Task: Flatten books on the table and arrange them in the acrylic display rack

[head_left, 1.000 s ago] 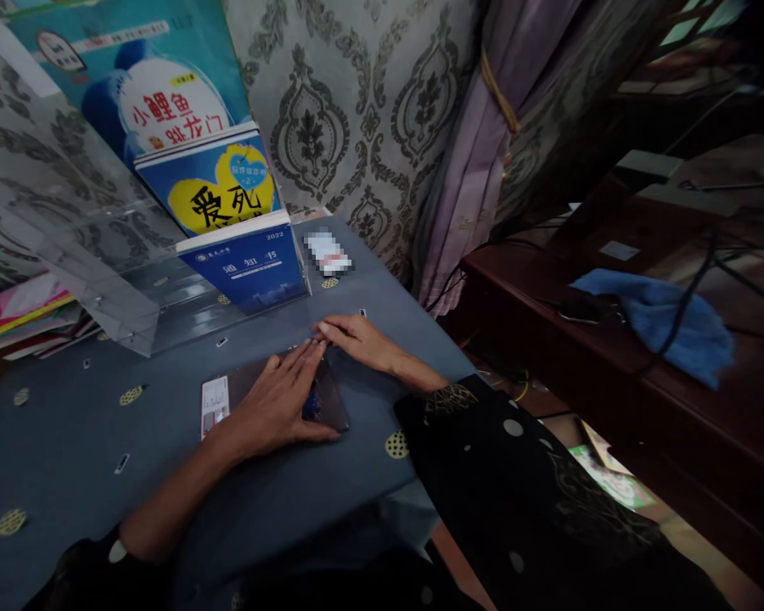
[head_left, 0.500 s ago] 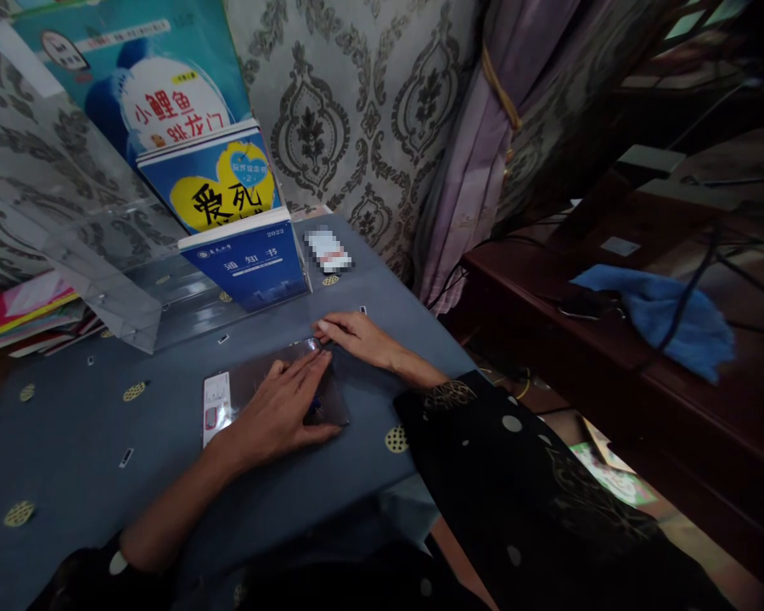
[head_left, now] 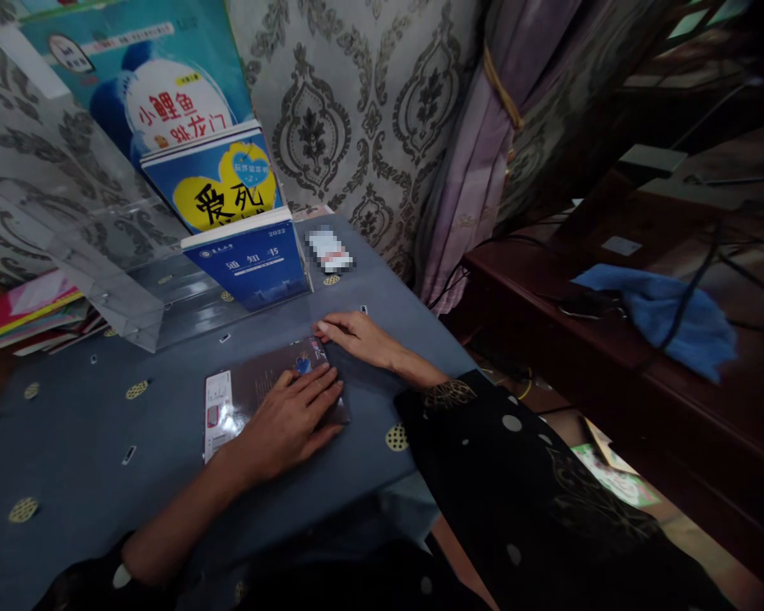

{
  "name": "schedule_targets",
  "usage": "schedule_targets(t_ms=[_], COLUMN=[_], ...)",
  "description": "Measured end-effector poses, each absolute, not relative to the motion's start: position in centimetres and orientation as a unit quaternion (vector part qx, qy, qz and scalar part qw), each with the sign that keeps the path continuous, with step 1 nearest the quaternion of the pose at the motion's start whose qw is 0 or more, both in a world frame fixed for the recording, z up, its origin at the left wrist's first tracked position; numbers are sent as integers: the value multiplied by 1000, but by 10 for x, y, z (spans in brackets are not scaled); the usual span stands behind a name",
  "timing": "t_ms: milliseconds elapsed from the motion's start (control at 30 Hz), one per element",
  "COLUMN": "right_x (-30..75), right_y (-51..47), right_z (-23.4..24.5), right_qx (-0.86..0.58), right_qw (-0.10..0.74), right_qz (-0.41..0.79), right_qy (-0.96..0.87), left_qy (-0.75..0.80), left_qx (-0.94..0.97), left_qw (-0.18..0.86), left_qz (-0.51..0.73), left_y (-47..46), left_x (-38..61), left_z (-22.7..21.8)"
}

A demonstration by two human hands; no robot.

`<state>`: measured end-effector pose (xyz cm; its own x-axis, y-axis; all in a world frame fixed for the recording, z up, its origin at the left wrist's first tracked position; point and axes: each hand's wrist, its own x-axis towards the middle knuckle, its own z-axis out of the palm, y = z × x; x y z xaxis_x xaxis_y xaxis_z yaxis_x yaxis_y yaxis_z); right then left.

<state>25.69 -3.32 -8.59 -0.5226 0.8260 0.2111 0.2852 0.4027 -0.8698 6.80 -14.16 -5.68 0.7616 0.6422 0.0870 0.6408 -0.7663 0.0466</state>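
Observation:
A dark, glossy, thin book (head_left: 248, 386) with a white label panel lies flat on the patterned blue-grey tablecloth. My left hand (head_left: 293, 420) is spread across its lower right part, palm down, with the fingers stretched toward the right edge. At the upper right corner of this book is my right hand (head_left: 356, 335), its fingers bent and the thumb near the forefinger. Whatever is between those fingertips is too small or hidden to make out.
Behind the hands, a clear acrylic rack (head_left: 127, 310) holds upright books, with a blue booklet (head_left: 248, 271) in front. Beside it lies a blurred-out white item (head_left: 329, 250). Coloured papers (head_left: 31, 314) are stacked at left. A blue cloth (head_left: 668, 318) lies on the dark red desk (head_left: 611, 365).
My left hand has slid down toward me over the book, uncovering a blue print near its upper right corner. My right hand has stayed nearly still.

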Motion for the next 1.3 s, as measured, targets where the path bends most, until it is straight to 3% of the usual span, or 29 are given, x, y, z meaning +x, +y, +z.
schedule_targets(t_ms=[367, 633, 833, 1067, 1300], right_x=[256, 251, 255, 262, 261], right_y=[-39, -57, -70, -82, -86], right_z=[-77, -79, -91, -90, -92], right_qx=[-367, -378, -360, -360, -350], right_qw=[322, 313, 258, 189, 194], right_qz=[367, 258, 168, 162, 146], right_qy=[-792, -832, -881, -899, -905], left_qy=[298, 284, 299, 324, 347], left_qx=[941, 952, 949, 943, 935], left_qw=[-3, -53, -69, -61, -69], left_qz=[159, 107, 66, 36, 25], left_y=[-159, -168, -179, -189, -206], left_x=[75, 75, 72, 68, 52], left_z=[-76, -76, -76, -75, -78])
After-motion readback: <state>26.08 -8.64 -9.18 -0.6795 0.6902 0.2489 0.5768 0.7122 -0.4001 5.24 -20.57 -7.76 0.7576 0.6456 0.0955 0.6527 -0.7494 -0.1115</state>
